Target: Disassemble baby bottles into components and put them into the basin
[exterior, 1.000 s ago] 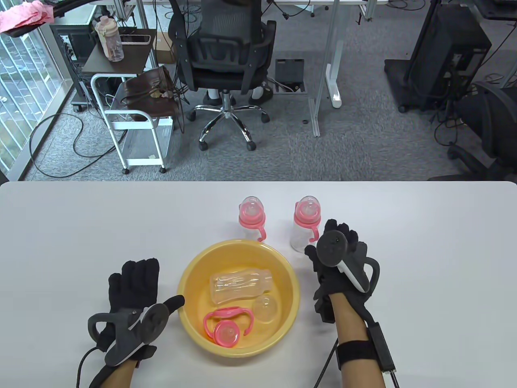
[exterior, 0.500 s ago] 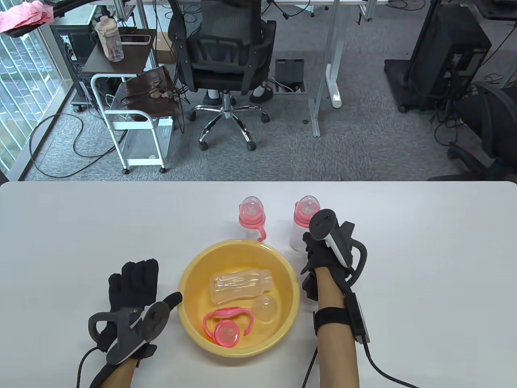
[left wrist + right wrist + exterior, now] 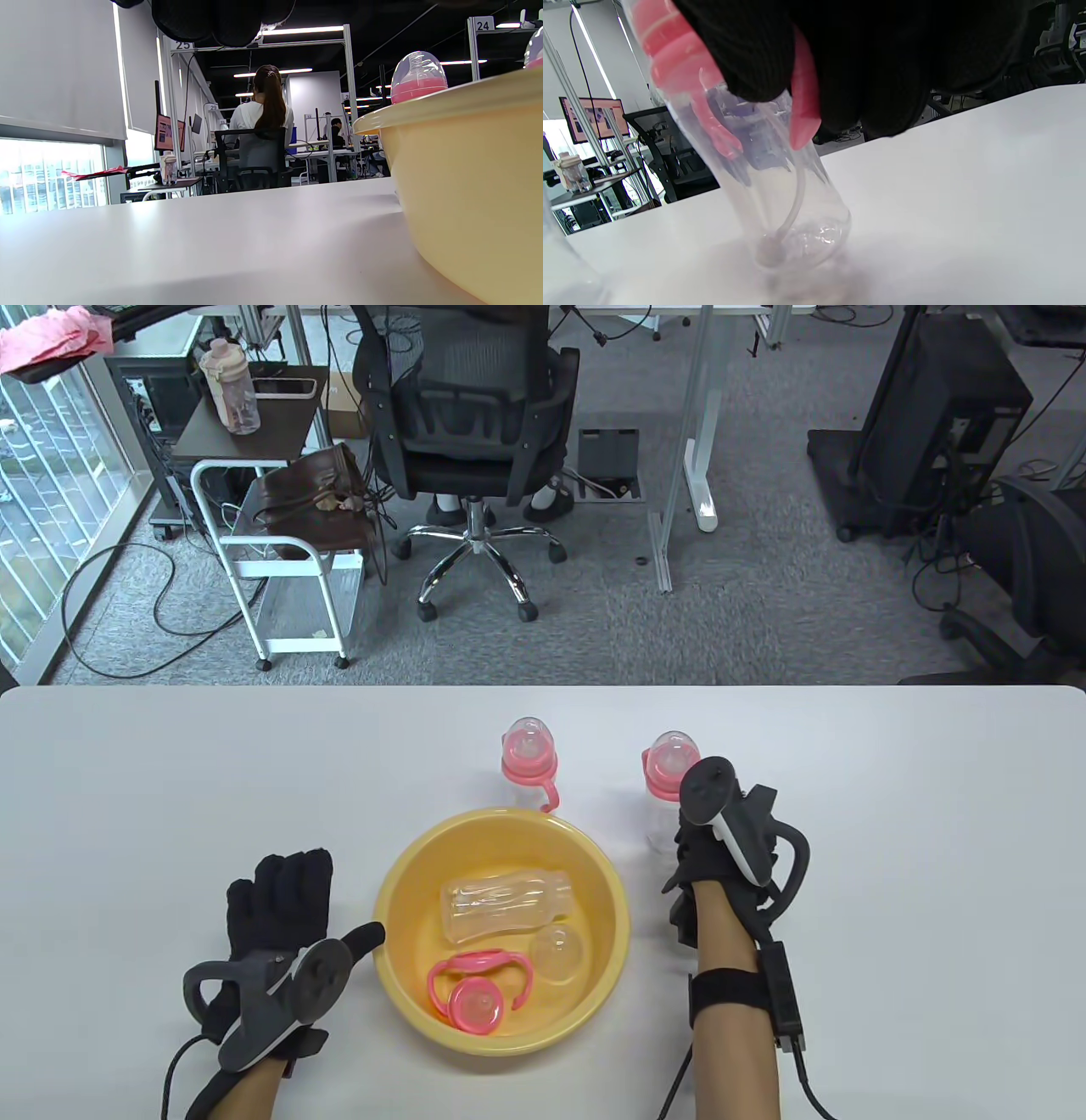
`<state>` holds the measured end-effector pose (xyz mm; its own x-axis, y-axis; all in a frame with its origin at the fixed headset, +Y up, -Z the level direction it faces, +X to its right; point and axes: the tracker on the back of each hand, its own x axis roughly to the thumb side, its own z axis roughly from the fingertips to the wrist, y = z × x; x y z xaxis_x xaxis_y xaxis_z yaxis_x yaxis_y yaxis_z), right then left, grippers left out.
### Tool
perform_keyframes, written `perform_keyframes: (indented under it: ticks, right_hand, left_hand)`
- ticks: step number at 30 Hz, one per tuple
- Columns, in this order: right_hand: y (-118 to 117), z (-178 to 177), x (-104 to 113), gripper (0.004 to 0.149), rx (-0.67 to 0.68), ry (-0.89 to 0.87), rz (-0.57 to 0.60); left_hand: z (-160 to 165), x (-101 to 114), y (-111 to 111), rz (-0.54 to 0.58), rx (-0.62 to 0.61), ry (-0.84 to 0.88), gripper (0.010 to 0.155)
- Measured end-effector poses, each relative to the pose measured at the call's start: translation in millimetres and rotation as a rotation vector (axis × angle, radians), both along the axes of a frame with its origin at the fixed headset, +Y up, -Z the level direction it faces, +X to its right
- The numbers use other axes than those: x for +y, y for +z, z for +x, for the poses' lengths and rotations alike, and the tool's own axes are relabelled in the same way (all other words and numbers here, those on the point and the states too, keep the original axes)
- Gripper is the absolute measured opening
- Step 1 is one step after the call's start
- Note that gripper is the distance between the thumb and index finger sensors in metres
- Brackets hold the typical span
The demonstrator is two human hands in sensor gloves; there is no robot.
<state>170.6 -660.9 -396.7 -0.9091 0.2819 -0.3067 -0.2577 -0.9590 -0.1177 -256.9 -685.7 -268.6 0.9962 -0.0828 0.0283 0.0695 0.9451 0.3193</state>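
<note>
Two assembled baby bottles with pink collars stand behind the yellow basin [image 3: 399,891]. My right hand [image 3: 708,848] grips the right bottle [image 3: 666,768] around its upper body. In the right wrist view that bottle [image 3: 772,186] is tilted, its base just above or on the table, with gloved fingers [image 3: 755,51] wrapped over its pink collar. The other bottle [image 3: 529,759] stands upright to the left and shows over the basin rim [image 3: 418,76]. Inside the basin lie a clear bottle body [image 3: 505,906], a pink handled collar with teat [image 3: 475,993] and a clear cap [image 3: 558,952]. My left hand [image 3: 276,899] rests flat on the table, left of the basin.
The white table [image 3: 127,814] spreads wide on both sides. Beyond its far edge are an office chair [image 3: 475,415], a white cart [image 3: 280,560] and cables on the floor. A seated person [image 3: 263,114] appears in the left wrist view.
My right hand reached the right bottle, closed around it and shifted it to the right, tilting it. The left hand stayed flat.
</note>
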Motion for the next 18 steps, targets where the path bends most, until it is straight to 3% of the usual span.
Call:
perform_keyframes:
  ticks: [4, 9, 13, 18]
  right_hand:
    - [26.4, 8.6, 35.8, 0.038, 0.059, -0.119, 0.173]
    - [61.1, -15.5, 72.3, 0.038, 0.256, -0.222, 0.351]
    - [83.7, -50.3, 78.7, 0.038, 0.413, -0.304, 0.375]
    - [106.3, -101.1, 66.6, 0.038, 0.679, -0.362, 0.386]
  left_hand:
    - [5.3, 0.7, 1.9, -0.004, -0.035, -0.012, 0.094]
    - [12.3, 1.5, 7.8, 0.026, -0.073, -0.041, 0.095]
    - [15.6, 2.5, 12.8, 0.027, -0.130, -0.007, 0.096]
    - [16.8, 1.8, 15.8, -0.023, -0.214, 0.172, 0.099]
